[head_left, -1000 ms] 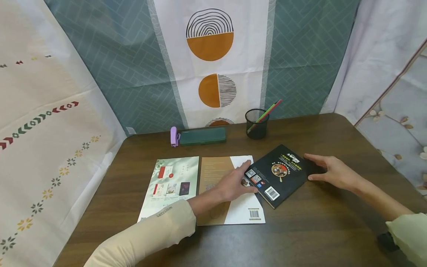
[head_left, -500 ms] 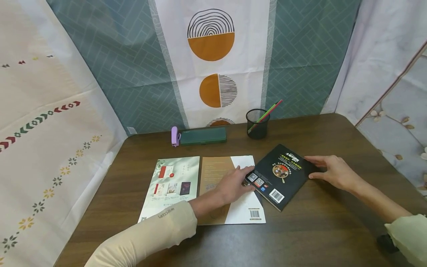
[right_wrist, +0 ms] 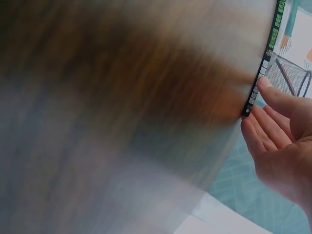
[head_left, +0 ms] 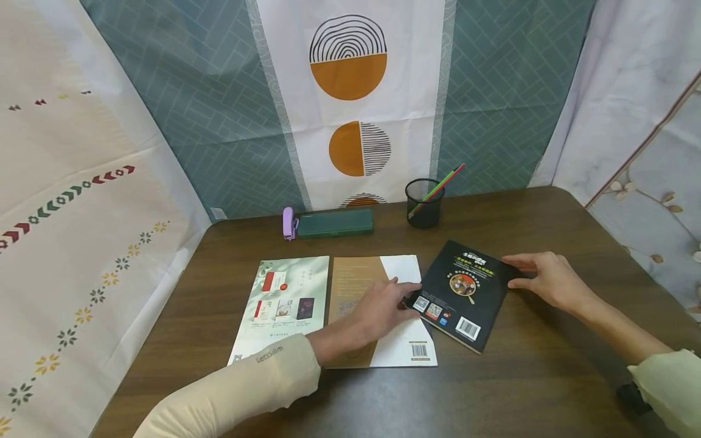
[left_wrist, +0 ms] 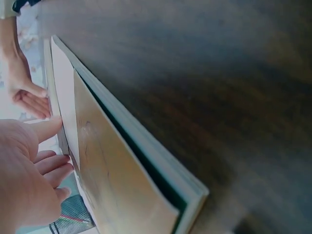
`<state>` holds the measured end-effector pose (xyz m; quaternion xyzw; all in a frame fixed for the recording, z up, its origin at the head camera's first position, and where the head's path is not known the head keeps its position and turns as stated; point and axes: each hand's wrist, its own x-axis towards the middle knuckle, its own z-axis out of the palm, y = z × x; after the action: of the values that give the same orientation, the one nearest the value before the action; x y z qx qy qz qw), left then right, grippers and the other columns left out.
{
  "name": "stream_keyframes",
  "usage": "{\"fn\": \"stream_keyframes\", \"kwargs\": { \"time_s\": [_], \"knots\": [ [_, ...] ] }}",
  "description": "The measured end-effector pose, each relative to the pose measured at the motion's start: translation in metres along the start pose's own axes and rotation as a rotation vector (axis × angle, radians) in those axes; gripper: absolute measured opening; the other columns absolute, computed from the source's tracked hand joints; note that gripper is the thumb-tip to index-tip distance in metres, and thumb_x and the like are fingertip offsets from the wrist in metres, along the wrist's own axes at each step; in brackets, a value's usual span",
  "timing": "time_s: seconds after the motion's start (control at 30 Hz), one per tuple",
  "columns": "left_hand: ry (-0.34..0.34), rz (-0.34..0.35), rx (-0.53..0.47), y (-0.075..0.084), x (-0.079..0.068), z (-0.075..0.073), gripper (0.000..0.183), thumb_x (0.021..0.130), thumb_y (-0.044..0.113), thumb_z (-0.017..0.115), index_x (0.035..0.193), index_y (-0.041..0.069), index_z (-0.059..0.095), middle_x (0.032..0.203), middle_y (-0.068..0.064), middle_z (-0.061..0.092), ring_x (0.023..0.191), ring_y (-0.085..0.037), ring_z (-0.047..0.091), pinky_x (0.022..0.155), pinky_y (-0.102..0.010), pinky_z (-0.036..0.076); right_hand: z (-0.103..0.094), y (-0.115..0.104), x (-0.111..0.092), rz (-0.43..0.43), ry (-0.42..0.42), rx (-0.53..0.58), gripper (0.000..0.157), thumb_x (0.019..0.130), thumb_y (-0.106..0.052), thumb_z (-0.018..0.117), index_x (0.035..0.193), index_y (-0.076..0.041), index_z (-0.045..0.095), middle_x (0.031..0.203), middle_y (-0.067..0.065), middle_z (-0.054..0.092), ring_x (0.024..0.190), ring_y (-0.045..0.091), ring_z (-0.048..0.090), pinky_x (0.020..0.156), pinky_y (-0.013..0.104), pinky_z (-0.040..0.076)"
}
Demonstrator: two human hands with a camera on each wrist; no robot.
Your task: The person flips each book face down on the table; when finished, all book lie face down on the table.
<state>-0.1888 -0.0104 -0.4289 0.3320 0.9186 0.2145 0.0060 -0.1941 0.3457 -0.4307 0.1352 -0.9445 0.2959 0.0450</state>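
A black book (head_left: 465,292) with a barcode and a round food picture on its cover lies askew on the right half of the table. My left hand (head_left: 383,310) reaches over the brown-and-white book (head_left: 397,340), its fingertips touching the black book's left edge. Thumb and fingers there are spread and fairly straight in the left wrist view. From the other side, my right hand (head_left: 550,280) touches the black book's far right corner. In the right wrist view its thumb lies against the lettered spine (right_wrist: 263,63), with straight fingers at the spine's end.
Left of the brown-and-white book lies a pale green book (head_left: 290,304). Along the back stand a purple stapler (head_left: 289,224), a dark green case (head_left: 335,223) and a black mesh pen cup (head_left: 424,210) holding pencils. Patterned cloths hang around the wooden table (head_left: 383,401).
The black book has turned counterclockwise, its near corner swinging right and its top corner left. My left fingertips have followed its left edge slightly. The right hand stays at the right corner.
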Motion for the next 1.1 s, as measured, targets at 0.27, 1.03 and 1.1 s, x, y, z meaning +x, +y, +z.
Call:
{"fn": "stream_keyframes", "kwargs": {
  "time_s": [0.27, 1.03, 1.1],
  "knots": [
    [-0.015, 0.054, 0.126, 0.009, -0.006, 0.000, 0.051, 0.090, 0.029, 0.089, 0.137, 0.016, 0.074, 0.117, -0.002, 0.079, 0.130, -0.032, 0.065, 0.108, -0.040, 0.052, 0.001, 0.000, 0.002, -0.004, 0.037, -0.022, 0.051, 0.084, 0.000, 0.088, 0.129, 0.013, 0.068, 0.125, 0.036, 0.068, 0.111, 0.054, 0.069, 0.091, 0.065, 0.055],
    [-0.125, 0.012, -0.009, 0.005, 0.003, -0.004, 0.081, 0.092, 0.045, 0.084, 0.159, 0.014, 0.050, 0.159, -0.006, 0.054, 0.145, -0.036, 0.051, 0.117, -0.049, 0.044, 0.007, -0.038, -0.024, 0.149, -0.143, -0.043, 0.123, 0.078, -0.048, 0.094, 0.157, 0.019, 0.028, 0.149, 0.048, 0.040, 0.133, 0.065, 0.046, 0.100, 0.074, 0.046],
    [-0.137, 0.018, -0.001, 0.005, 0.003, -0.003, 0.082, 0.093, 0.045, 0.083, 0.160, 0.012, 0.049, 0.160, -0.007, 0.052, 0.147, -0.035, 0.049, 0.118, -0.049, 0.042, 0.010, -0.039, -0.026, 0.139, -0.149, -0.061, 0.123, 0.075, -0.046, 0.097, 0.155, 0.020, 0.030, 0.148, 0.048, 0.041, 0.132, 0.065, 0.047, 0.100, 0.074, 0.045]
  ]
}}
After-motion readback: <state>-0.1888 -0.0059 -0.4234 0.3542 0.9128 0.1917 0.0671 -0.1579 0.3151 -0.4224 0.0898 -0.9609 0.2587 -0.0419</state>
